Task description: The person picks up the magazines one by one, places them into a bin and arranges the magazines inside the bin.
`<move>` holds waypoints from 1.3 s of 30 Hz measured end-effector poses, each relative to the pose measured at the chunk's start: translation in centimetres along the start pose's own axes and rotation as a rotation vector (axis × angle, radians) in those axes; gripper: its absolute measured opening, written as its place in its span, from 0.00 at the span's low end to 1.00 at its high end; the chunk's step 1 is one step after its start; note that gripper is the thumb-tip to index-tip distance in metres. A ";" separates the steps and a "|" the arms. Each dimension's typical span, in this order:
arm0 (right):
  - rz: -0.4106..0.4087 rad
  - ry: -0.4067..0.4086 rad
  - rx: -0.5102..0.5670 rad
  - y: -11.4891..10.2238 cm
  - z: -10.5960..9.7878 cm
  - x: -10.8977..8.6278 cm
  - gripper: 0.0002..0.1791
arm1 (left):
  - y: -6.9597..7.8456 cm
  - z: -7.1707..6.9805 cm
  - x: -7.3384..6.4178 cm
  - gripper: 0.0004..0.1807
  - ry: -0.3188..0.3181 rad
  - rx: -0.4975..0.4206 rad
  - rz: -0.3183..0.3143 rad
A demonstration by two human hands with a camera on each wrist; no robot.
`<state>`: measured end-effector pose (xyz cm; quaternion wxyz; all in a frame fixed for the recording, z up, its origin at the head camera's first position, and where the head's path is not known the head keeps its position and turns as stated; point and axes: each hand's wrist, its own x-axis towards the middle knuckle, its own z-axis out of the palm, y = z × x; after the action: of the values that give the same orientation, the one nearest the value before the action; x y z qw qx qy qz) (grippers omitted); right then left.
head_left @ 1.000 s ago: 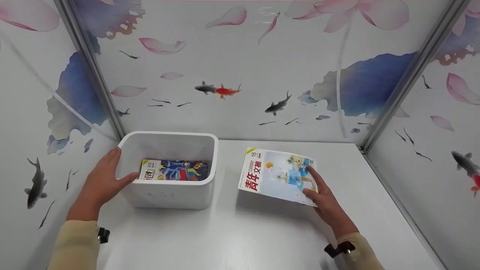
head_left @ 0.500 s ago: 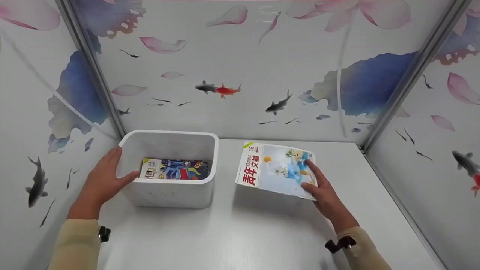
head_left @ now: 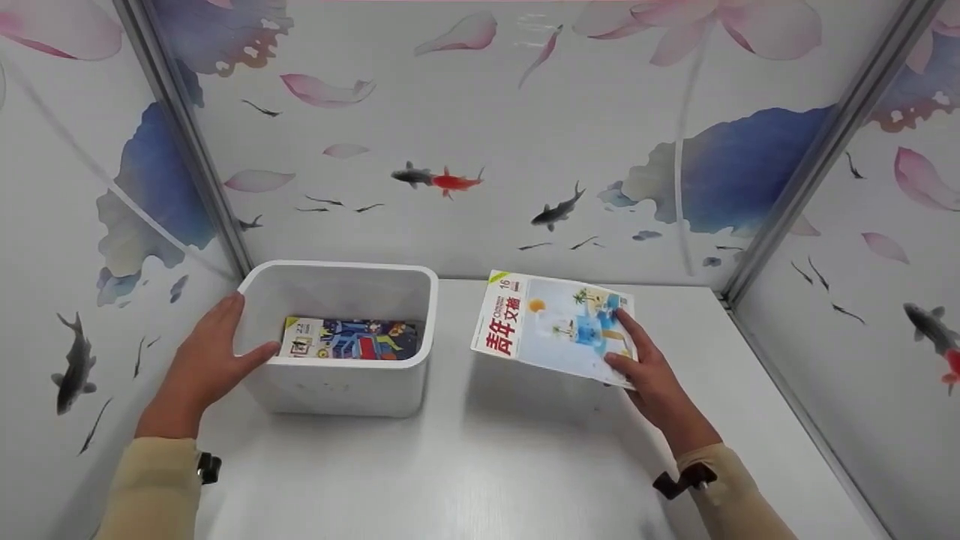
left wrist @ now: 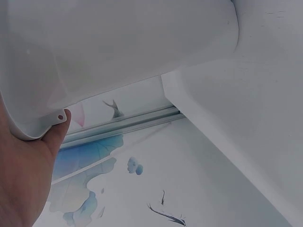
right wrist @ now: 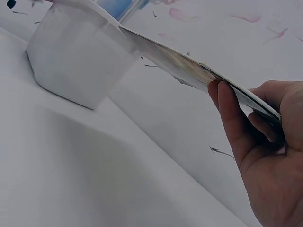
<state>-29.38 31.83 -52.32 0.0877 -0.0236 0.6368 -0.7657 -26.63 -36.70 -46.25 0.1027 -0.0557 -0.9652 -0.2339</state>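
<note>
My right hand (head_left: 664, 394) pinches a magazine (head_left: 555, 330) by its right edge, thumb on the cover and other fingers underneath. The cover is pale blue with a beach picture and a white strip of red characters. In the right wrist view, the magazine (right wrist: 175, 59) appears nearly edge-on, raised above the table over its shadow. My left hand (head_left: 202, 364) grips the near left corner of a white plastic bin (head_left: 337, 390), thumb at the front rim and fingers along the left side. Inside the bin lies another magazine (head_left: 367, 340) with a colourful cover.
The white table (head_left: 465, 480) is enclosed by printed panels at the back (head_left: 480, 105) and both sides. Grey metal posts stand at the rear left (head_left: 187, 142) and rear right (head_left: 817, 150) corners. The bin sits near the back left corner.
My right hand has lifted the magazine a little and moved it slightly toward the back. The left hand and the bin stay in place.
</note>
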 end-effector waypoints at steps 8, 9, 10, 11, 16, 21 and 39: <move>-0.038 -0.038 0.048 -0.9 0.5 0.3 0.49 | -0.1 0.0 0.2 0.64 0.003 0.007 0.004; -0.043 -0.044 0.056 -0.9 0.6 0.3 0.49 | -0.1 0.1 0.2 0.64 0.003 0.007 0.004; -0.046 -0.048 0.065 -1.0 0.7 0.4 0.48 | -0.2 0.1 0.2 0.64 0.002 0.008 0.003; -0.049 -0.052 0.075 -1.1 0.7 0.4 0.48 | -0.2 0.1 0.2 0.64 0.001 0.007 0.002; -0.055 -0.065 0.095 -1.8 1.0 0.6 0.47 | -0.1 0.1 0.2 0.64 -0.001 0.007 0.002; -0.045 -0.050 0.083 -2.4 1.2 0.9 0.47 | 0.0 0.1 0.2 0.64 -0.001 0.006 -0.002; -0.049 -0.059 0.091 -4.1 1.9 1.2 0.47 | -0.1 0.1 0.4 0.65 -0.016 0.006 -0.008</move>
<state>-30.75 30.46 -47.99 0.0887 -0.0581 0.5977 -0.7947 -27.00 -36.74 -46.29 0.0942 -0.0534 -0.9669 -0.2310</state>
